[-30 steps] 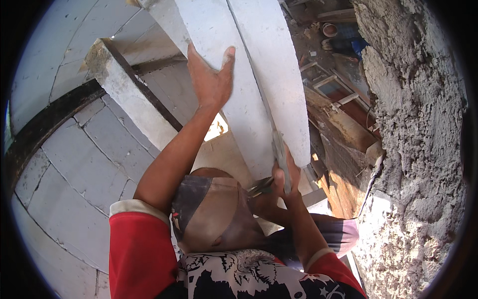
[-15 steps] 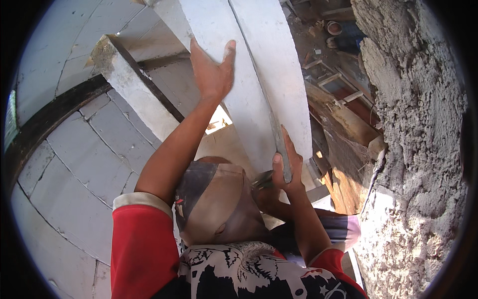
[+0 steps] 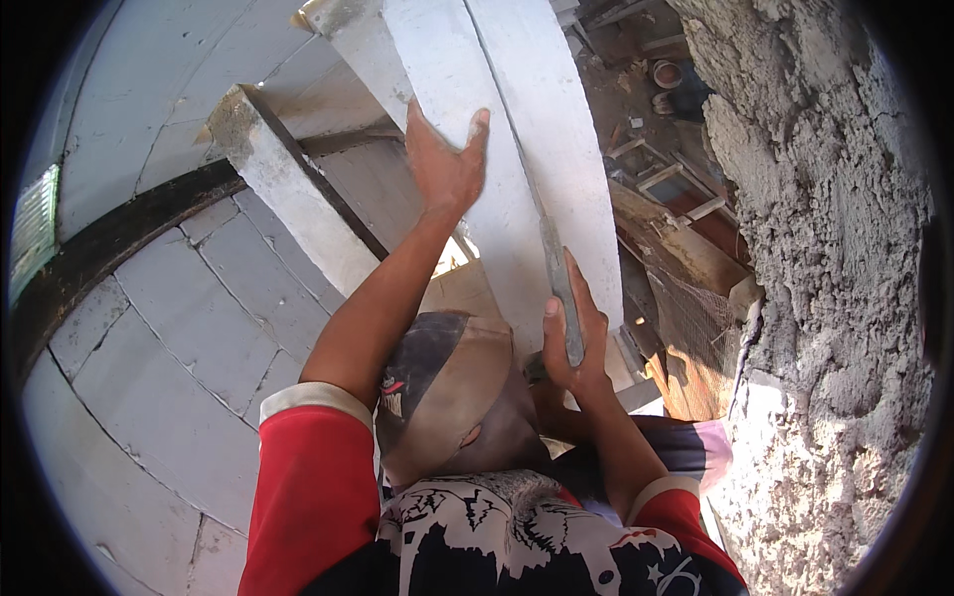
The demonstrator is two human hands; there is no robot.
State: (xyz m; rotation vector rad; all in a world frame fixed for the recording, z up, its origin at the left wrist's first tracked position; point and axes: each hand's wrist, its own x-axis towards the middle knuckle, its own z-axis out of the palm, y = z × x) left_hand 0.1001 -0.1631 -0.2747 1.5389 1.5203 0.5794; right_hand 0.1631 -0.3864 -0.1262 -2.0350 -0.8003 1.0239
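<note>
Grey block walls [image 3: 179, 338] all round, rough mortared wall [image 3: 835, 298] at right, debris far below. Big pale block [image 3: 517, 169] stands on edge up ahead. Left hand [image 3: 442, 164] flat on block face, fingers spread, pressing not gripping. Right hand [image 3: 574, 343] curled shut round a long flat grey blade [image 3: 559, 283], likely a trowel or saw, lying along the block's joint line. Judgement: keep left palm firm to steady block, run blade straight along the joint, short strokes, no twisting
</note>
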